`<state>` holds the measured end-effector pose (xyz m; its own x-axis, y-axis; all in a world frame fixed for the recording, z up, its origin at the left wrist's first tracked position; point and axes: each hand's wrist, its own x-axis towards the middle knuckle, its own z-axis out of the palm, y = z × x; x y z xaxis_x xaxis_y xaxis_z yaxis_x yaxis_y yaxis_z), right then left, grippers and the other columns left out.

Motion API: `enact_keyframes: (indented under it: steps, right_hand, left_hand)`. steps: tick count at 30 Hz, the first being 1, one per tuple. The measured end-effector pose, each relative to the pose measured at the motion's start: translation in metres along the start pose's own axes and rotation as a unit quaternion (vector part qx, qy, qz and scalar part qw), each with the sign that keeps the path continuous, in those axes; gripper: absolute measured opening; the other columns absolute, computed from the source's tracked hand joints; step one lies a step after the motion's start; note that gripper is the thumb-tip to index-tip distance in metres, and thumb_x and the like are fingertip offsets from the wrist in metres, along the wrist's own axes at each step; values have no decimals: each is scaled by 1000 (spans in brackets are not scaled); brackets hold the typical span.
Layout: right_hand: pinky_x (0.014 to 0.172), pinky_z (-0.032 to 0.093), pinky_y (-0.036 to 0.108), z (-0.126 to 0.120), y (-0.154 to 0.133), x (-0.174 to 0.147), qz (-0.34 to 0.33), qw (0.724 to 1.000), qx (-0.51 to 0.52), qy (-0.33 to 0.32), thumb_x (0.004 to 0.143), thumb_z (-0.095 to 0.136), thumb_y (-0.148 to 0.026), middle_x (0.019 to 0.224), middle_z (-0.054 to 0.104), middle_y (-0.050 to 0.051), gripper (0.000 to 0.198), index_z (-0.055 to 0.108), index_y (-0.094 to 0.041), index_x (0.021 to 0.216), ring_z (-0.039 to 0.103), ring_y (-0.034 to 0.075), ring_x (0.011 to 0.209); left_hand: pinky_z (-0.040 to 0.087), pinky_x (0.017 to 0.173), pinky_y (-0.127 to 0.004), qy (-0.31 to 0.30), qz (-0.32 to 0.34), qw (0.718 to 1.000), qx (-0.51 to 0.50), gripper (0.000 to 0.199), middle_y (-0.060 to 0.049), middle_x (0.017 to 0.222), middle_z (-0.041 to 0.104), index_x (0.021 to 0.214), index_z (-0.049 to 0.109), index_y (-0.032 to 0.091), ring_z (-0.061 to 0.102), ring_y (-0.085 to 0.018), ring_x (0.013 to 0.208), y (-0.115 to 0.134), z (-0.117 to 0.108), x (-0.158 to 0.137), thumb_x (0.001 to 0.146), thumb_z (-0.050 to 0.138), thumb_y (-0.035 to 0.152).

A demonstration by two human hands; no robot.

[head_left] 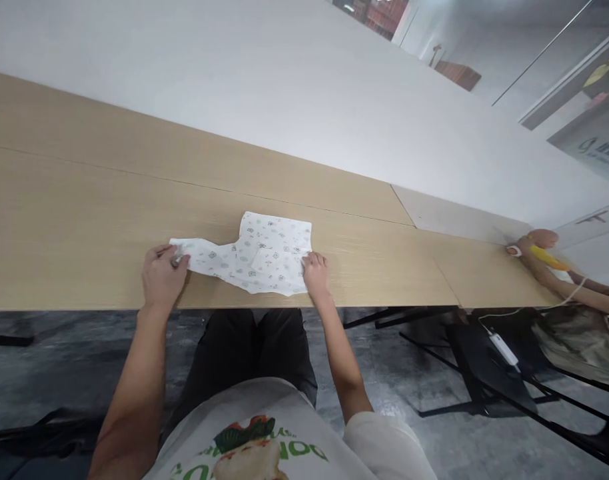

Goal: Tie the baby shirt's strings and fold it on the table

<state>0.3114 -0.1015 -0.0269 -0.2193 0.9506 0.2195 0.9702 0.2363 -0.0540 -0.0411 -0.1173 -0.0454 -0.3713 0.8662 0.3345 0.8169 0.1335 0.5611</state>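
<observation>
A small white baby garment (272, 250) with a fine grey and green print lies on the wooden table near its front edge. One narrow sleeve or leg of it stretches out to the left, and the wider part is folded over itself. My left hand (163, 277) is closed on the end of that narrow part, thumb and fingers pinched together. On the opposite side, my right hand (316, 275) grips the garment's right edge, fingers bent over the cloth. Which part lies underneath the fold is hidden.
The long table (84, 207) runs to both sides, with a white wall or partition (209, 80) behind it. At the far right sits another person (579, 320), arms on the table. A black folding chair (484, 367) bears a white power strip or adapter (504, 350) with a cable.
</observation>
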Motion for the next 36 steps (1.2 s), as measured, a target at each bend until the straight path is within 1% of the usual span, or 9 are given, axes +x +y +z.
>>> enact_keyframes:
  steps: [7,13,17,20,22,27,29,32,36]
  right_hand:
    - [101,37,48,-17,-18,5,-29,991,-124,-47,94,41,-5,120,63,23,32,67,-7,113,53,31,115]
    - [92,44,43,-14,-23,9,-84,985,-131,-70,92,42,-2,108,68,21,31,66,-7,111,59,30,105]
    - [89,46,38,-14,-15,11,-74,993,-63,-72,92,45,-2,107,69,20,27,67,-9,106,61,26,101]
    - [88,46,35,-18,-15,15,-38,993,104,-32,95,46,-10,101,70,15,23,69,-14,94,62,23,98]
    - [83,48,31,-22,-24,21,0,959,285,3,99,43,-23,92,70,10,27,67,-17,89,64,20,89]
    - [62,47,25,-24,-56,38,120,730,672,-33,96,39,-52,65,59,0,43,58,-19,77,57,13,62]
    - [60,46,23,-21,-62,44,148,681,716,-37,87,55,-48,60,53,-3,33,54,-20,70,53,12,60]
    - [63,46,23,-14,-61,49,171,686,707,-26,76,65,-31,63,55,-4,18,53,-20,67,53,12,63]
    - [72,48,26,-4,-49,52,172,754,633,-44,77,58,-21,77,66,0,8,64,-18,78,58,15,73]
  left_hand:
    - [49,92,-33,124,18,982,-142,31,-12,107,69,103,73,9,61,-18,97,38,-2,21,79,54,14]
    - [45,65,-21,191,-62,912,-357,23,-6,89,69,89,71,9,57,-10,76,86,-7,25,74,55,5]
    - [43,60,-19,178,-44,881,-437,17,-4,86,67,85,68,11,56,-9,74,116,-7,18,73,57,7]
    - [45,64,-21,134,20,877,-460,13,-3,85,67,84,68,15,59,-10,74,140,0,4,75,58,12]
    - [49,72,-24,87,89,879,-461,11,-3,88,68,83,67,17,62,-12,81,156,10,-10,78,58,16]
    - [52,87,-31,18,241,888,-392,16,-4,94,68,79,66,20,65,-16,92,180,39,-45,84,52,17]
    - [52,90,-33,6,275,902,-333,19,-6,99,68,81,65,21,64,-18,98,177,45,-55,85,48,15]
    - [46,102,-41,-2,289,932,-220,20,-8,112,67,93,66,22,60,-23,113,156,46,-65,85,49,17]
    - [34,112,-52,6,219,970,-108,33,-14,130,59,114,64,20,47,-32,131,110,40,-75,83,52,20]
